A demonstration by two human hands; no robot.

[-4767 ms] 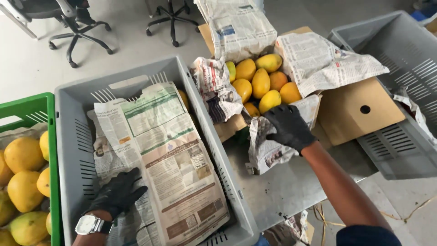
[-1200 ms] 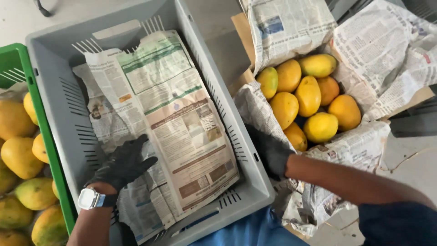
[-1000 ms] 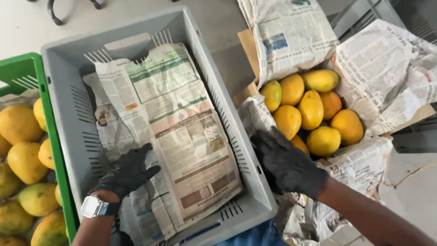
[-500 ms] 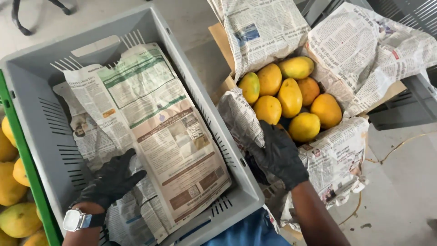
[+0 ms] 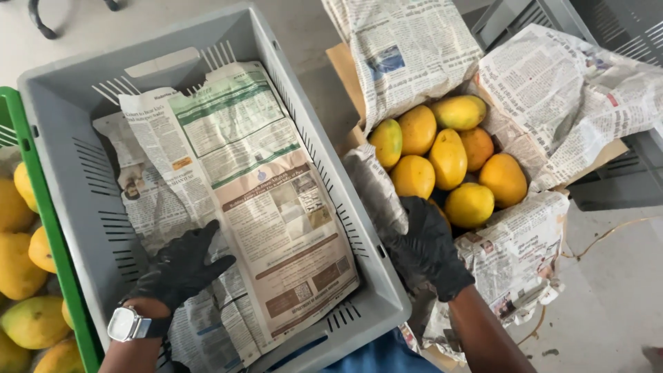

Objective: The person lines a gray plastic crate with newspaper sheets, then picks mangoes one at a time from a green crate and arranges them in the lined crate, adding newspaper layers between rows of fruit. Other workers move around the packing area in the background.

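Note:
A grey plastic crate [image 5: 314, 166] sits in front of me, lined with sheets of newspaper [image 5: 242, 200]. My left hand [image 5: 181, 266], in a black glove with a wristwatch, lies flat with fingers spread on the newspaper at the crate's near left. To the right is a cardboard box [image 5: 345, 62] lined with newspaper and holding several yellow-orange mangoes [image 5: 449, 162]. My right hand [image 5: 428, 249], also black-gloved, rests at the box's near edge, curled over the paper lining and touching the nearest mango. Whether it grips the mango is hidden.
A green crate [image 5: 41, 207] with several mangoes [image 5: 17, 255] stands at the far left. Another grey crate [image 5: 615, 27] sits at the upper right behind the box. Loose newspaper [image 5: 525, 276] hangs over the box's near side. The floor is bare concrete.
The view has drifted left. My right hand moved from the gap beside the grey crate onto the box's near edge by the mangoes. My left hand stays on the newspaper.

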